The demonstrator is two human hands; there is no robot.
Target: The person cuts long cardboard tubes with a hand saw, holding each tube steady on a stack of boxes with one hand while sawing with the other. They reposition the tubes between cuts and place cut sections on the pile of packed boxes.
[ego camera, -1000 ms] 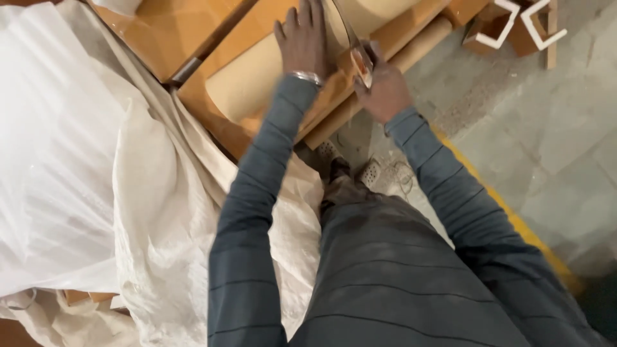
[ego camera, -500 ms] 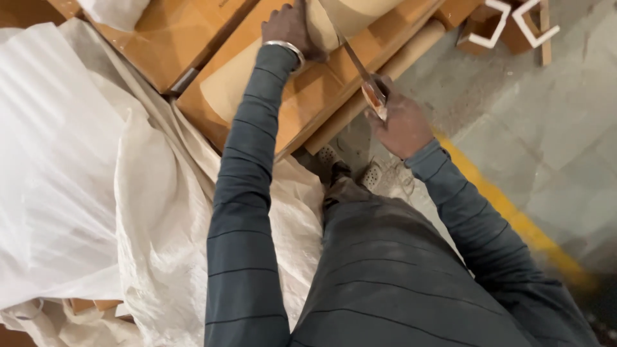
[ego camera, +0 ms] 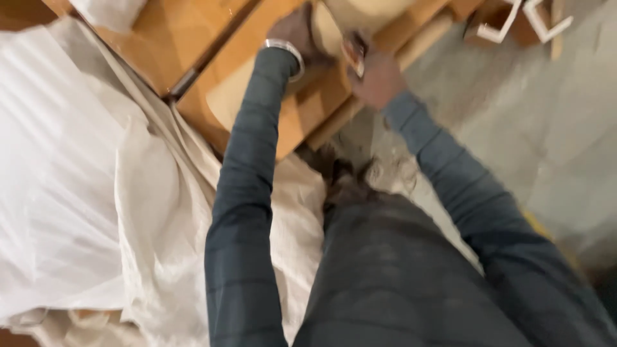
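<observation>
My left hand [ego camera: 295,31], with a metal bracelet at the wrist, presses down on a pale curved wooden piece [ego camera: 225,103] that lies on an orange-brown wooden board [ego camera: 302,122]. My right hand [ego camera: 379,80] grips the orange handle of a tool [ego camera: 353,51], apparently a saw, right beside the left hand at the top of the view. The blade is blurred and mostly hidden. Both arms wear dark blue striped sleeves.
White plastic sheeting and cloth [ego camera: 83,167] cover the left side. A second wooden board [ego camera: 160,38] lies at the upper left. White angular brackets [ego camera: 527,19] sit at the top right on a grey stone floor [ego camera: 533,128]. My feet stand near the board.
The view has shifted so that both hands sit higher in the picture. My right hand has moved up with the tool and is now close against the left hand.
</observation>
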